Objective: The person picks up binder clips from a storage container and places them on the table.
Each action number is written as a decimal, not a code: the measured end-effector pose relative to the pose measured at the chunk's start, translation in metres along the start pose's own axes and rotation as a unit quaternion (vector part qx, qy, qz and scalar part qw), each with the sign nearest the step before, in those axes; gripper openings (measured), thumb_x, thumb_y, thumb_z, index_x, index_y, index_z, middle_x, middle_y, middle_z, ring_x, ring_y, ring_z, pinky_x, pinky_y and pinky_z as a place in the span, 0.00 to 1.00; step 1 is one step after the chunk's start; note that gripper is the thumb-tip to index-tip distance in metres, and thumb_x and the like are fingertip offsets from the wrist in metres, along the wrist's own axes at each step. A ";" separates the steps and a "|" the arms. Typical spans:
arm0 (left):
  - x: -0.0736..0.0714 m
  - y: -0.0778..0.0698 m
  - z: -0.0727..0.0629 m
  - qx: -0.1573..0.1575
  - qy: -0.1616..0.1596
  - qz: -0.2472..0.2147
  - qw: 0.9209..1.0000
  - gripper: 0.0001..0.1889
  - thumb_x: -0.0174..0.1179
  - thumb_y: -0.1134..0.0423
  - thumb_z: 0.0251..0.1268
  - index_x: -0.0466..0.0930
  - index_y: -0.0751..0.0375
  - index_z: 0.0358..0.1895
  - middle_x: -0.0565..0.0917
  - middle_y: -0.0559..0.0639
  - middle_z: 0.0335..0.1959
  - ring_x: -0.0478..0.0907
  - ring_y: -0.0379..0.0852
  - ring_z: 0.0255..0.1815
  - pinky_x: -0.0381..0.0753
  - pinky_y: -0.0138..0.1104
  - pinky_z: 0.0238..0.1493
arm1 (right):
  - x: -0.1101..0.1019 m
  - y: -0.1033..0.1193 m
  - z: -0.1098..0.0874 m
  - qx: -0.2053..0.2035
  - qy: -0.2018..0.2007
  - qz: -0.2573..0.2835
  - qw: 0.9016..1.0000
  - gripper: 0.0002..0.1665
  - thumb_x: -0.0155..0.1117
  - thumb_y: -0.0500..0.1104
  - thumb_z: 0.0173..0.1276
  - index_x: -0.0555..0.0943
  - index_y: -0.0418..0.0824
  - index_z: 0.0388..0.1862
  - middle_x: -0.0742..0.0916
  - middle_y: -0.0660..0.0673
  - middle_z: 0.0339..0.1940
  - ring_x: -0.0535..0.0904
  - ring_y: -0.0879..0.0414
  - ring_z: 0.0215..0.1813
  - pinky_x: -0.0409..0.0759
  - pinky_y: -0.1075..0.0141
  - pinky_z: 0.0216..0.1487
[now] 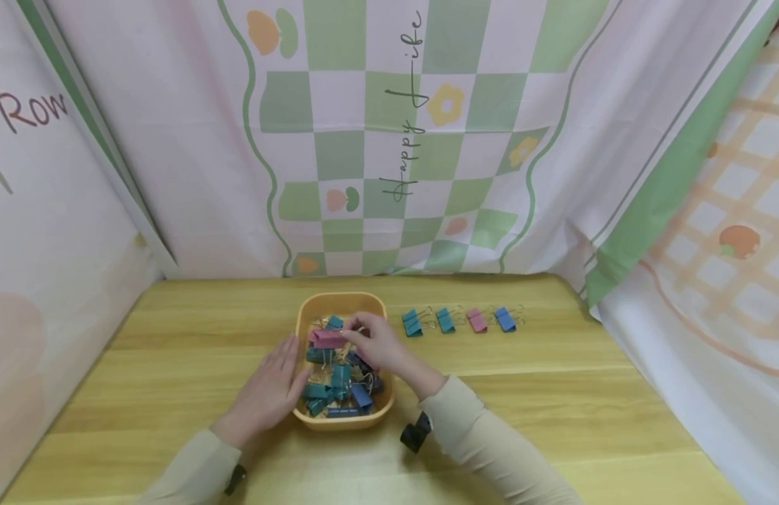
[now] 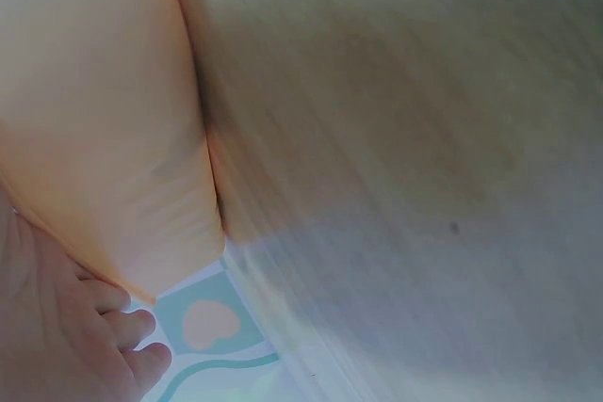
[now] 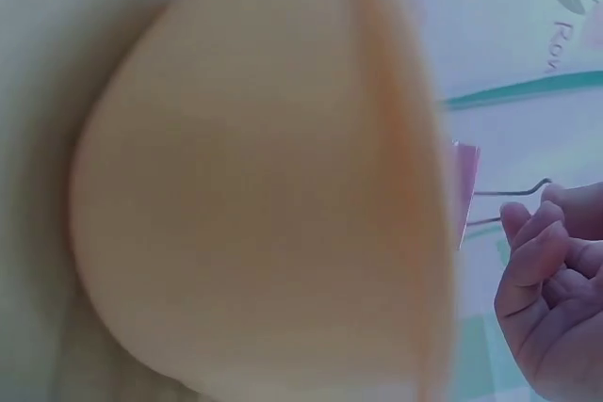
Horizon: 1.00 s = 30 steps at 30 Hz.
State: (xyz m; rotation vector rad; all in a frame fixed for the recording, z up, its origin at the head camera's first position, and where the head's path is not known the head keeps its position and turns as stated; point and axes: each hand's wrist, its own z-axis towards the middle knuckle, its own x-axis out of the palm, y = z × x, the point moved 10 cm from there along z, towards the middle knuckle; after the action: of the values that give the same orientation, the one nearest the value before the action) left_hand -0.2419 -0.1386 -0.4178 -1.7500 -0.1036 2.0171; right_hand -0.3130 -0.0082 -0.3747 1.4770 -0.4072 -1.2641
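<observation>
Step in hand looks like picking a clip out of the bin. R hand pinches the pink clip by its wire handle, at the far end of the orange bin — clip is over the other clips there; can't tell if it's fully clear of them. L hand isn't grasping anything: fingers extended, resting flat vs. the bin's L wall, prob. to steady it.

Next move calls for a straight lift w/ the pinch kept on the wire, past the R rim, w/o snagging other handles.

Bin contents: mixed binder clips in a loose heap, wires tangled — several teal clips, a blue clip near the R side, a dark blue clip along the near wall. Exact no. hard to tell.

On the bench, R of bin: a row, L to R, of two teal, one pink, one blue, i.e. row clips, all apart, handles pointing R.
</observation>
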 end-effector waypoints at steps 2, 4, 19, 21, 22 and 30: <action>0.000 0.000 0.000 -0.001 0.000 -0.002 1.000 0.33 0.40 0.52 0.73 0.47 0.76 0.69 0.48 0.66 0.70 0.48 0.62 0.69 0.51 0.51 0.66 | -0.007 0.000 0.000 0.010 -0.006 0.017 1.000 0.04 0.57 0.36 0.67 0.76 0.36 0.33 0.80 0.45 0.29 0.75 0.51 0.25 0.77 0.65 0.24; 0.000 0.000 0.000 -0.001 0.002 -0.002 1.000 0.33 0.40 0.52 0.73 0.47 0.75 0.69 0.48 0.66 0.70 0.48 0.62 0.69 0.50 0.51 0.66 | -0.013 -0.001 -0.001 0.026 -0.012 0.029 0.999 0.04 0.56 0.37 0.68 0.75 0.37 0.34 0.81 0.42 0.30 0.75 0.45 0.25 0.78 0.61 0.23; 0.000 0.001 0.000 -0.001 0.001 0.000 1.000 0.33 0.40 0.51 0.73 0.46 0.75 0.69 0.48 0.66 0.70 0.48 0.62 0.69 0.50 0.50 0.66 | -0.054 -0.021 -0.006 0.063 -0.082 0.098 0.990 0.03 0.53 0.32 0.68 0.73 0.31 0.36 0.83 0.38 0.27 0.69 0.58 0.16 0.69 0.71 0.15; 0.000 0.000 0.000 -0.001 0.000 0.000 1.000 0.33 0.39 0.51 0.73 0.47 0.75 0.69 0.49 0.66 0.70 0.48 0.62 0.69 0.50 0.50 0.67 | -0.060 -0.025 -0.008 0.069 -0.093 0.099 0.988 0.03 0.54 0.32 0.67 0.73 0.31 0.38 0.83 0.37 0.27 0.69 0.58 0.16 0.70 0.71 0.15; 0.000 0.000 0.000 -0.001 0.000 0.000 1.000 0.33 0.39 0.51 0.73 0.47 0.75 0.69 0.49 0.66 0.70 0.48 0.62 0.69 0.50 0.50 0.67 | -0.063 -0.026 -0.008 0.070 -0.096 0.102 0.988 0.04 0.54 0.32 0.67 0.73 0.31 0.39 0.83 0.36 0.27 0.69 0.58 0.16 0.70 0.70 0.15; -0.002 -0.002 -0.001 0.000 -0.004 -0.005 1.000 0.33 0.41 0.52 0.73 0.47 0.75 0.69 0.49 0.66 0.70 0.48 0.62 0.69 0.51 0.51 0.66 | -0.086 -0.042 -0.013 0.088 -0.117 0.123 0.982 0.11 0.51 0.31 0.66 0.74 0.30 0.46 0.82 0.38 0.28 0.70 0.59 0.18 0.73 0.70 0.18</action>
State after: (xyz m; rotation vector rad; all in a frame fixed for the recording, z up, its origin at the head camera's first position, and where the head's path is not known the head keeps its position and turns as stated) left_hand -0.2406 -0.1378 -0.4153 -1.7384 -0.1140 2.0175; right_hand -0.3495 0.0809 -0.3720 1.3770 -0.8510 -1.2280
